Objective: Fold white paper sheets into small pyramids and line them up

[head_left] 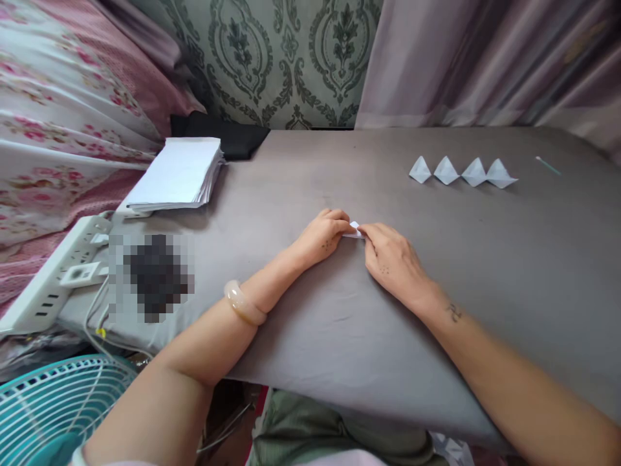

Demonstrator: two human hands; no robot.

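Observation:
A small folded piece of white paper (354, 233) lies low over the grey-covered table, between my two hands. My left hand (326, 236) grips its left end, fingers closed. On the right end, the fingers of my right hand (392, 257) are pressed together around the paper. Most of the paper is hidden by the fingers; only a small peak and the lower edge show. Farther back on the right, several folded white paper shapes (446, 171) with pointed tops stand in a row.
A thick stack of white paper (177, 169) sits at the left, in front of a black folded item (223, 133). A white power strip (58, 272) with cables runs along the left edge. A thin green stick (548, 166) lies far right. A turquoise fan (63, 408) stands lower left.

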